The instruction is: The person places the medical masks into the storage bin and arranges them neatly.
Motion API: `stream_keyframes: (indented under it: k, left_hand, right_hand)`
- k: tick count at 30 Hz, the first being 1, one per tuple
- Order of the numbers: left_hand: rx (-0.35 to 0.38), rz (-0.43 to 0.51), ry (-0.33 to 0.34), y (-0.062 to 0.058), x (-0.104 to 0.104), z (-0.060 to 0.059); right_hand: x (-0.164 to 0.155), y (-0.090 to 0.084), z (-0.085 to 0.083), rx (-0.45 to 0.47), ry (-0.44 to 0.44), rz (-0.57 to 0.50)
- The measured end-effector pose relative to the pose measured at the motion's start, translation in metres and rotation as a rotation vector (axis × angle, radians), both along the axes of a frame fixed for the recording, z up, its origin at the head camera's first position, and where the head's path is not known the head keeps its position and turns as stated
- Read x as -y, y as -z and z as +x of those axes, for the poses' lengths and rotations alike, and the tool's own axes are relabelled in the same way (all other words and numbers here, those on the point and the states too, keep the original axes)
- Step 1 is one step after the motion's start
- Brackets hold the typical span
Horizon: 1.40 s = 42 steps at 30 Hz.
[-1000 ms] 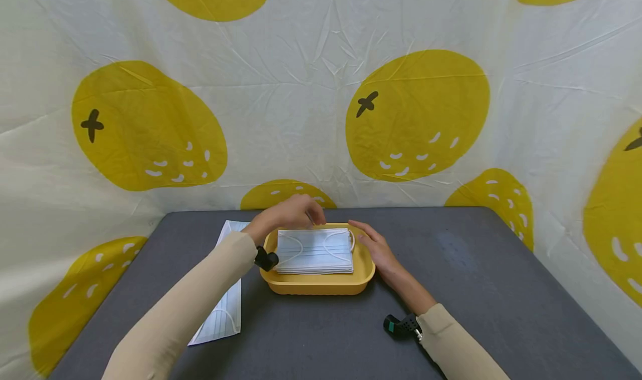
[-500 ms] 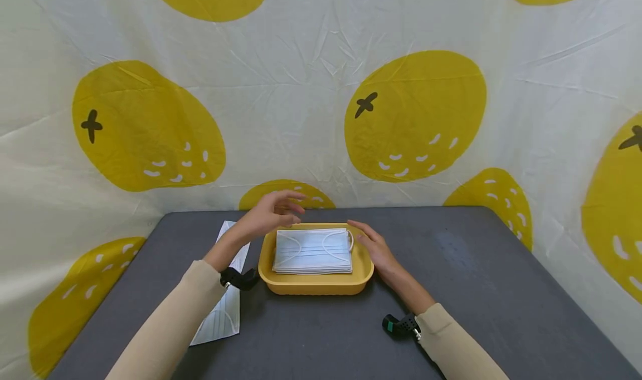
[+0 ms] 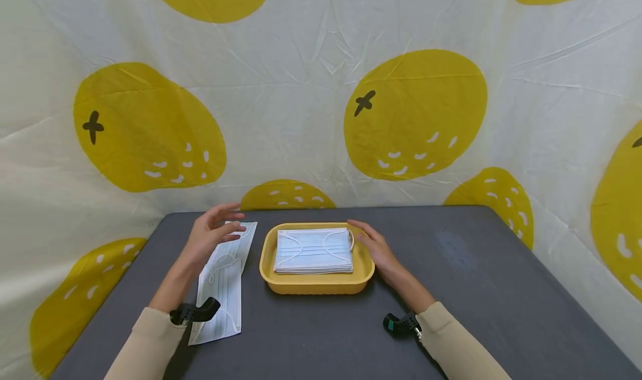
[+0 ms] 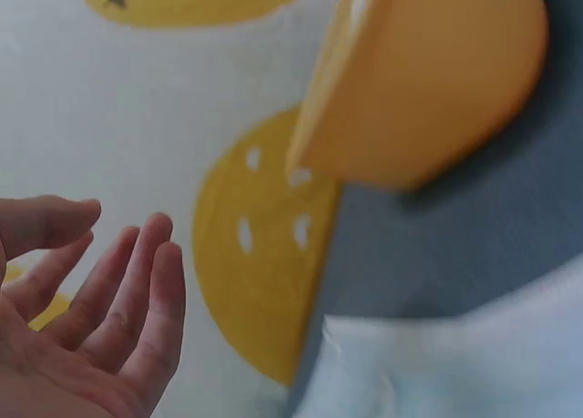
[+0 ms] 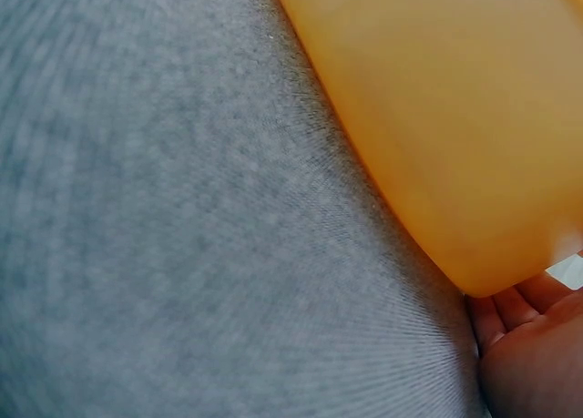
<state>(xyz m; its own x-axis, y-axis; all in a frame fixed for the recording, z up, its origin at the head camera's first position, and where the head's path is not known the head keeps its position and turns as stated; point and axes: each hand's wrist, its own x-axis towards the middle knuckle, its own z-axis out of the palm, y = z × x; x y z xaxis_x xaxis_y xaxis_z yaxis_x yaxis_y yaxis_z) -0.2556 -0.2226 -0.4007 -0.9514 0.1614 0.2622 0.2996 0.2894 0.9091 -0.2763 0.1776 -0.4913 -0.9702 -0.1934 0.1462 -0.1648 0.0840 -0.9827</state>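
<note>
My left hand (image 3: 215, 232) hovers over the far part of the loose face masks at the left, its fingers spread and relaxed with nothing in them. Below it, a pleated face mask (image 3: 223, 302) lies on the table and overlaps another face mask (image 3: 249, 240). The yellow tray (image 3: 316, 288) stands at the middle, bearing a neat stack of pale blue face masks (image 3: 313, 252) with white ear loops. At the tray's far right corner my right hand (image 3: 379, 252) holds the rim, thumb over the inner side. In the right wrist view its fingers (image 5: 515, 313) reach behind the tray wall.
A dark grey table (image 3: 481, 307) carries everything, its far edge close to a white cloth (image 3: 296, 135) printed with yellow fruit. Black wrist cameras (image 3: 195, 311) sit on both wrists. The tray lies between the two forearms.
My left hand has swung left from above the tray's far edge to over the loose masks, uncovering the tray's left side. The right hand and the tray have stayed in place.
</note>
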Motion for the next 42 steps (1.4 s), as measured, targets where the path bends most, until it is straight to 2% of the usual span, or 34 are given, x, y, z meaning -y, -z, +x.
stream_keyframes:
  k: [4, 8, 18, 26, 34, 42]
  left_hand:
    - [0.015, 0.030, -0.083, 0.017, 0.019, 0.003]
    - [0.050, 0.031, -0.127, 0.029, 0.031, 0.002]
    - [0.118, -0.075, -0.229, 0.043, 0.051, -0.002]
    - [0.180, -0.176, -0.248, 0.043, 0.064, -0.003]
    - [0.263, -0.331, -0.208, 0.041, 0.063, -0.008]
    - [0.240, -0.431, -0.186, 0.043, 0.064, -0.010]
  right_hand:
    - [0.000, 0.000, 0.000, -0.004, -0.009, -0.001]
    - [0.000, 0.000, 0.001, -0.006, -0.009, -0.005]
    - [0.004, 0.003, 0.000, -0.007, -0.010, 0.006]
    - [0.004, 0.003, 0.001, 0.004, -0.010, 0.004]
    - [-0.001, 0.001, -0.001, -0.010, 0.001, 0.009]
    - [-0.004, 0.002, -0.002, -0.003, -0.014, 0.004]
